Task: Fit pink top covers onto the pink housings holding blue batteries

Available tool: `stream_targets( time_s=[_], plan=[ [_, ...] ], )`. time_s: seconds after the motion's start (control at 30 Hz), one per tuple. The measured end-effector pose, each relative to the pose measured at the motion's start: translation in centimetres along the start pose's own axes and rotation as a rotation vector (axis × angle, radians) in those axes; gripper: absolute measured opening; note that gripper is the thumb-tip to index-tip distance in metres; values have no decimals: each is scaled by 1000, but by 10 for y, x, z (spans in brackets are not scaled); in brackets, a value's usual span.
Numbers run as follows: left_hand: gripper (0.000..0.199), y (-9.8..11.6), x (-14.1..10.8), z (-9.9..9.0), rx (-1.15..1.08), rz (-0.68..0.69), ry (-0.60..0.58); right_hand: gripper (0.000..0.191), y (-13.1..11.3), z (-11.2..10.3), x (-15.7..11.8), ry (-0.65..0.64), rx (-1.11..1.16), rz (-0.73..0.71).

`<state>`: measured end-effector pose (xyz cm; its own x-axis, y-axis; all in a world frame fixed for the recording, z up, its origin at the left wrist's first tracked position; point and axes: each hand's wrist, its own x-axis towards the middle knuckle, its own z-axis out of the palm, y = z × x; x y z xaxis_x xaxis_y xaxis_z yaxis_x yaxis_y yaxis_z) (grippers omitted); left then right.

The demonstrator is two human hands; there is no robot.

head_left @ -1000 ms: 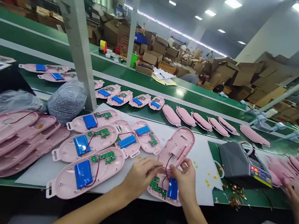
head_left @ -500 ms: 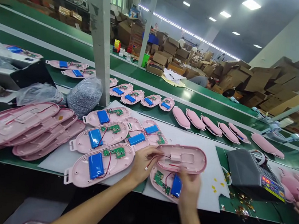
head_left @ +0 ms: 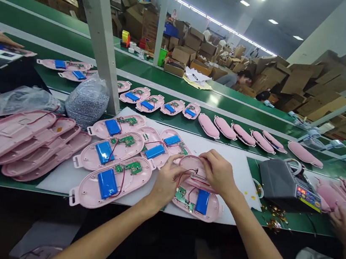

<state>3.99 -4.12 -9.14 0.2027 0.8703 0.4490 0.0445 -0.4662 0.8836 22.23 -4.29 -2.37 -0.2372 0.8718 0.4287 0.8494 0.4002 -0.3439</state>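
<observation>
A pink oval plastic shell (head_left: 190,164) is held tilted between my two hands, its inner side towards me. My left hand (head_left: 166,181) grips its left end, with thin red and dark wires by the fingers. My right hand (head_left: 220,174) is closed at its right part, fingertips at the inside near the wires; what exactly they pinch is hidden. Just below lies another pink half shell (head_left: 213,213) with a blue battery (head_left: 202,202) and a green circuit board (head_left: 182,195). The held shell covers its upper edge.
Several open half shells with batteries (head_left: 107,183) lie at left on white foam sheet (head_left: 58,180). Stacked pink covers (head_left: 19,134) stand further left. A grey machine (head_left: 280,184) is at right, near a co-worker's hand (head_left: 344,222). More shells line the green conveyor (head_left: 167,122); a post (head_left: 99,30) rises at left.
My right hand has moved from the shell's lower edge up to its inner right side. The shell is now tipped more steeply. A co-worker's hand has appeared at far left.
</observation>
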Motion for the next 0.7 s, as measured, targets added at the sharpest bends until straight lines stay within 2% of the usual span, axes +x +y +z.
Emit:
stream_targets(
  time_s=[0.07,0.13,0.17,0.23,0.3,0.4,0.53,0.63,0.7],
  plan=[
    [12,2,3,-2,29,46,4,22,-5,-4,-3,8,34,-34],
    [7,2,4,-1,-28,15,36,20,-7,-6,-4,4,92,-22],
    [10,1,5,1,-95,-42,52,19,-7,-6,-5,2,109,-1],
    [29,-2,5,5,-237,-201,87,15,-4,-4,-5,-24,103,44],
    [41,-5,6,9,-311,-321,95,13,0,1,-3,-90,25,72],
    [47,-5,8,8,-328,-345,52,21,4,9,3,-181,-115,127],
    [60,2,18,-4,-333,-426,-70,25,-4,16,15,-216,-91,190],
    [65,-2,33,-11,-166,-463,-189,29,0,14,16,-140,-19,167],
    [60,-9,41,-13,-60,-444,-227,32,18,2,-4,81,103,189]
  ],
)
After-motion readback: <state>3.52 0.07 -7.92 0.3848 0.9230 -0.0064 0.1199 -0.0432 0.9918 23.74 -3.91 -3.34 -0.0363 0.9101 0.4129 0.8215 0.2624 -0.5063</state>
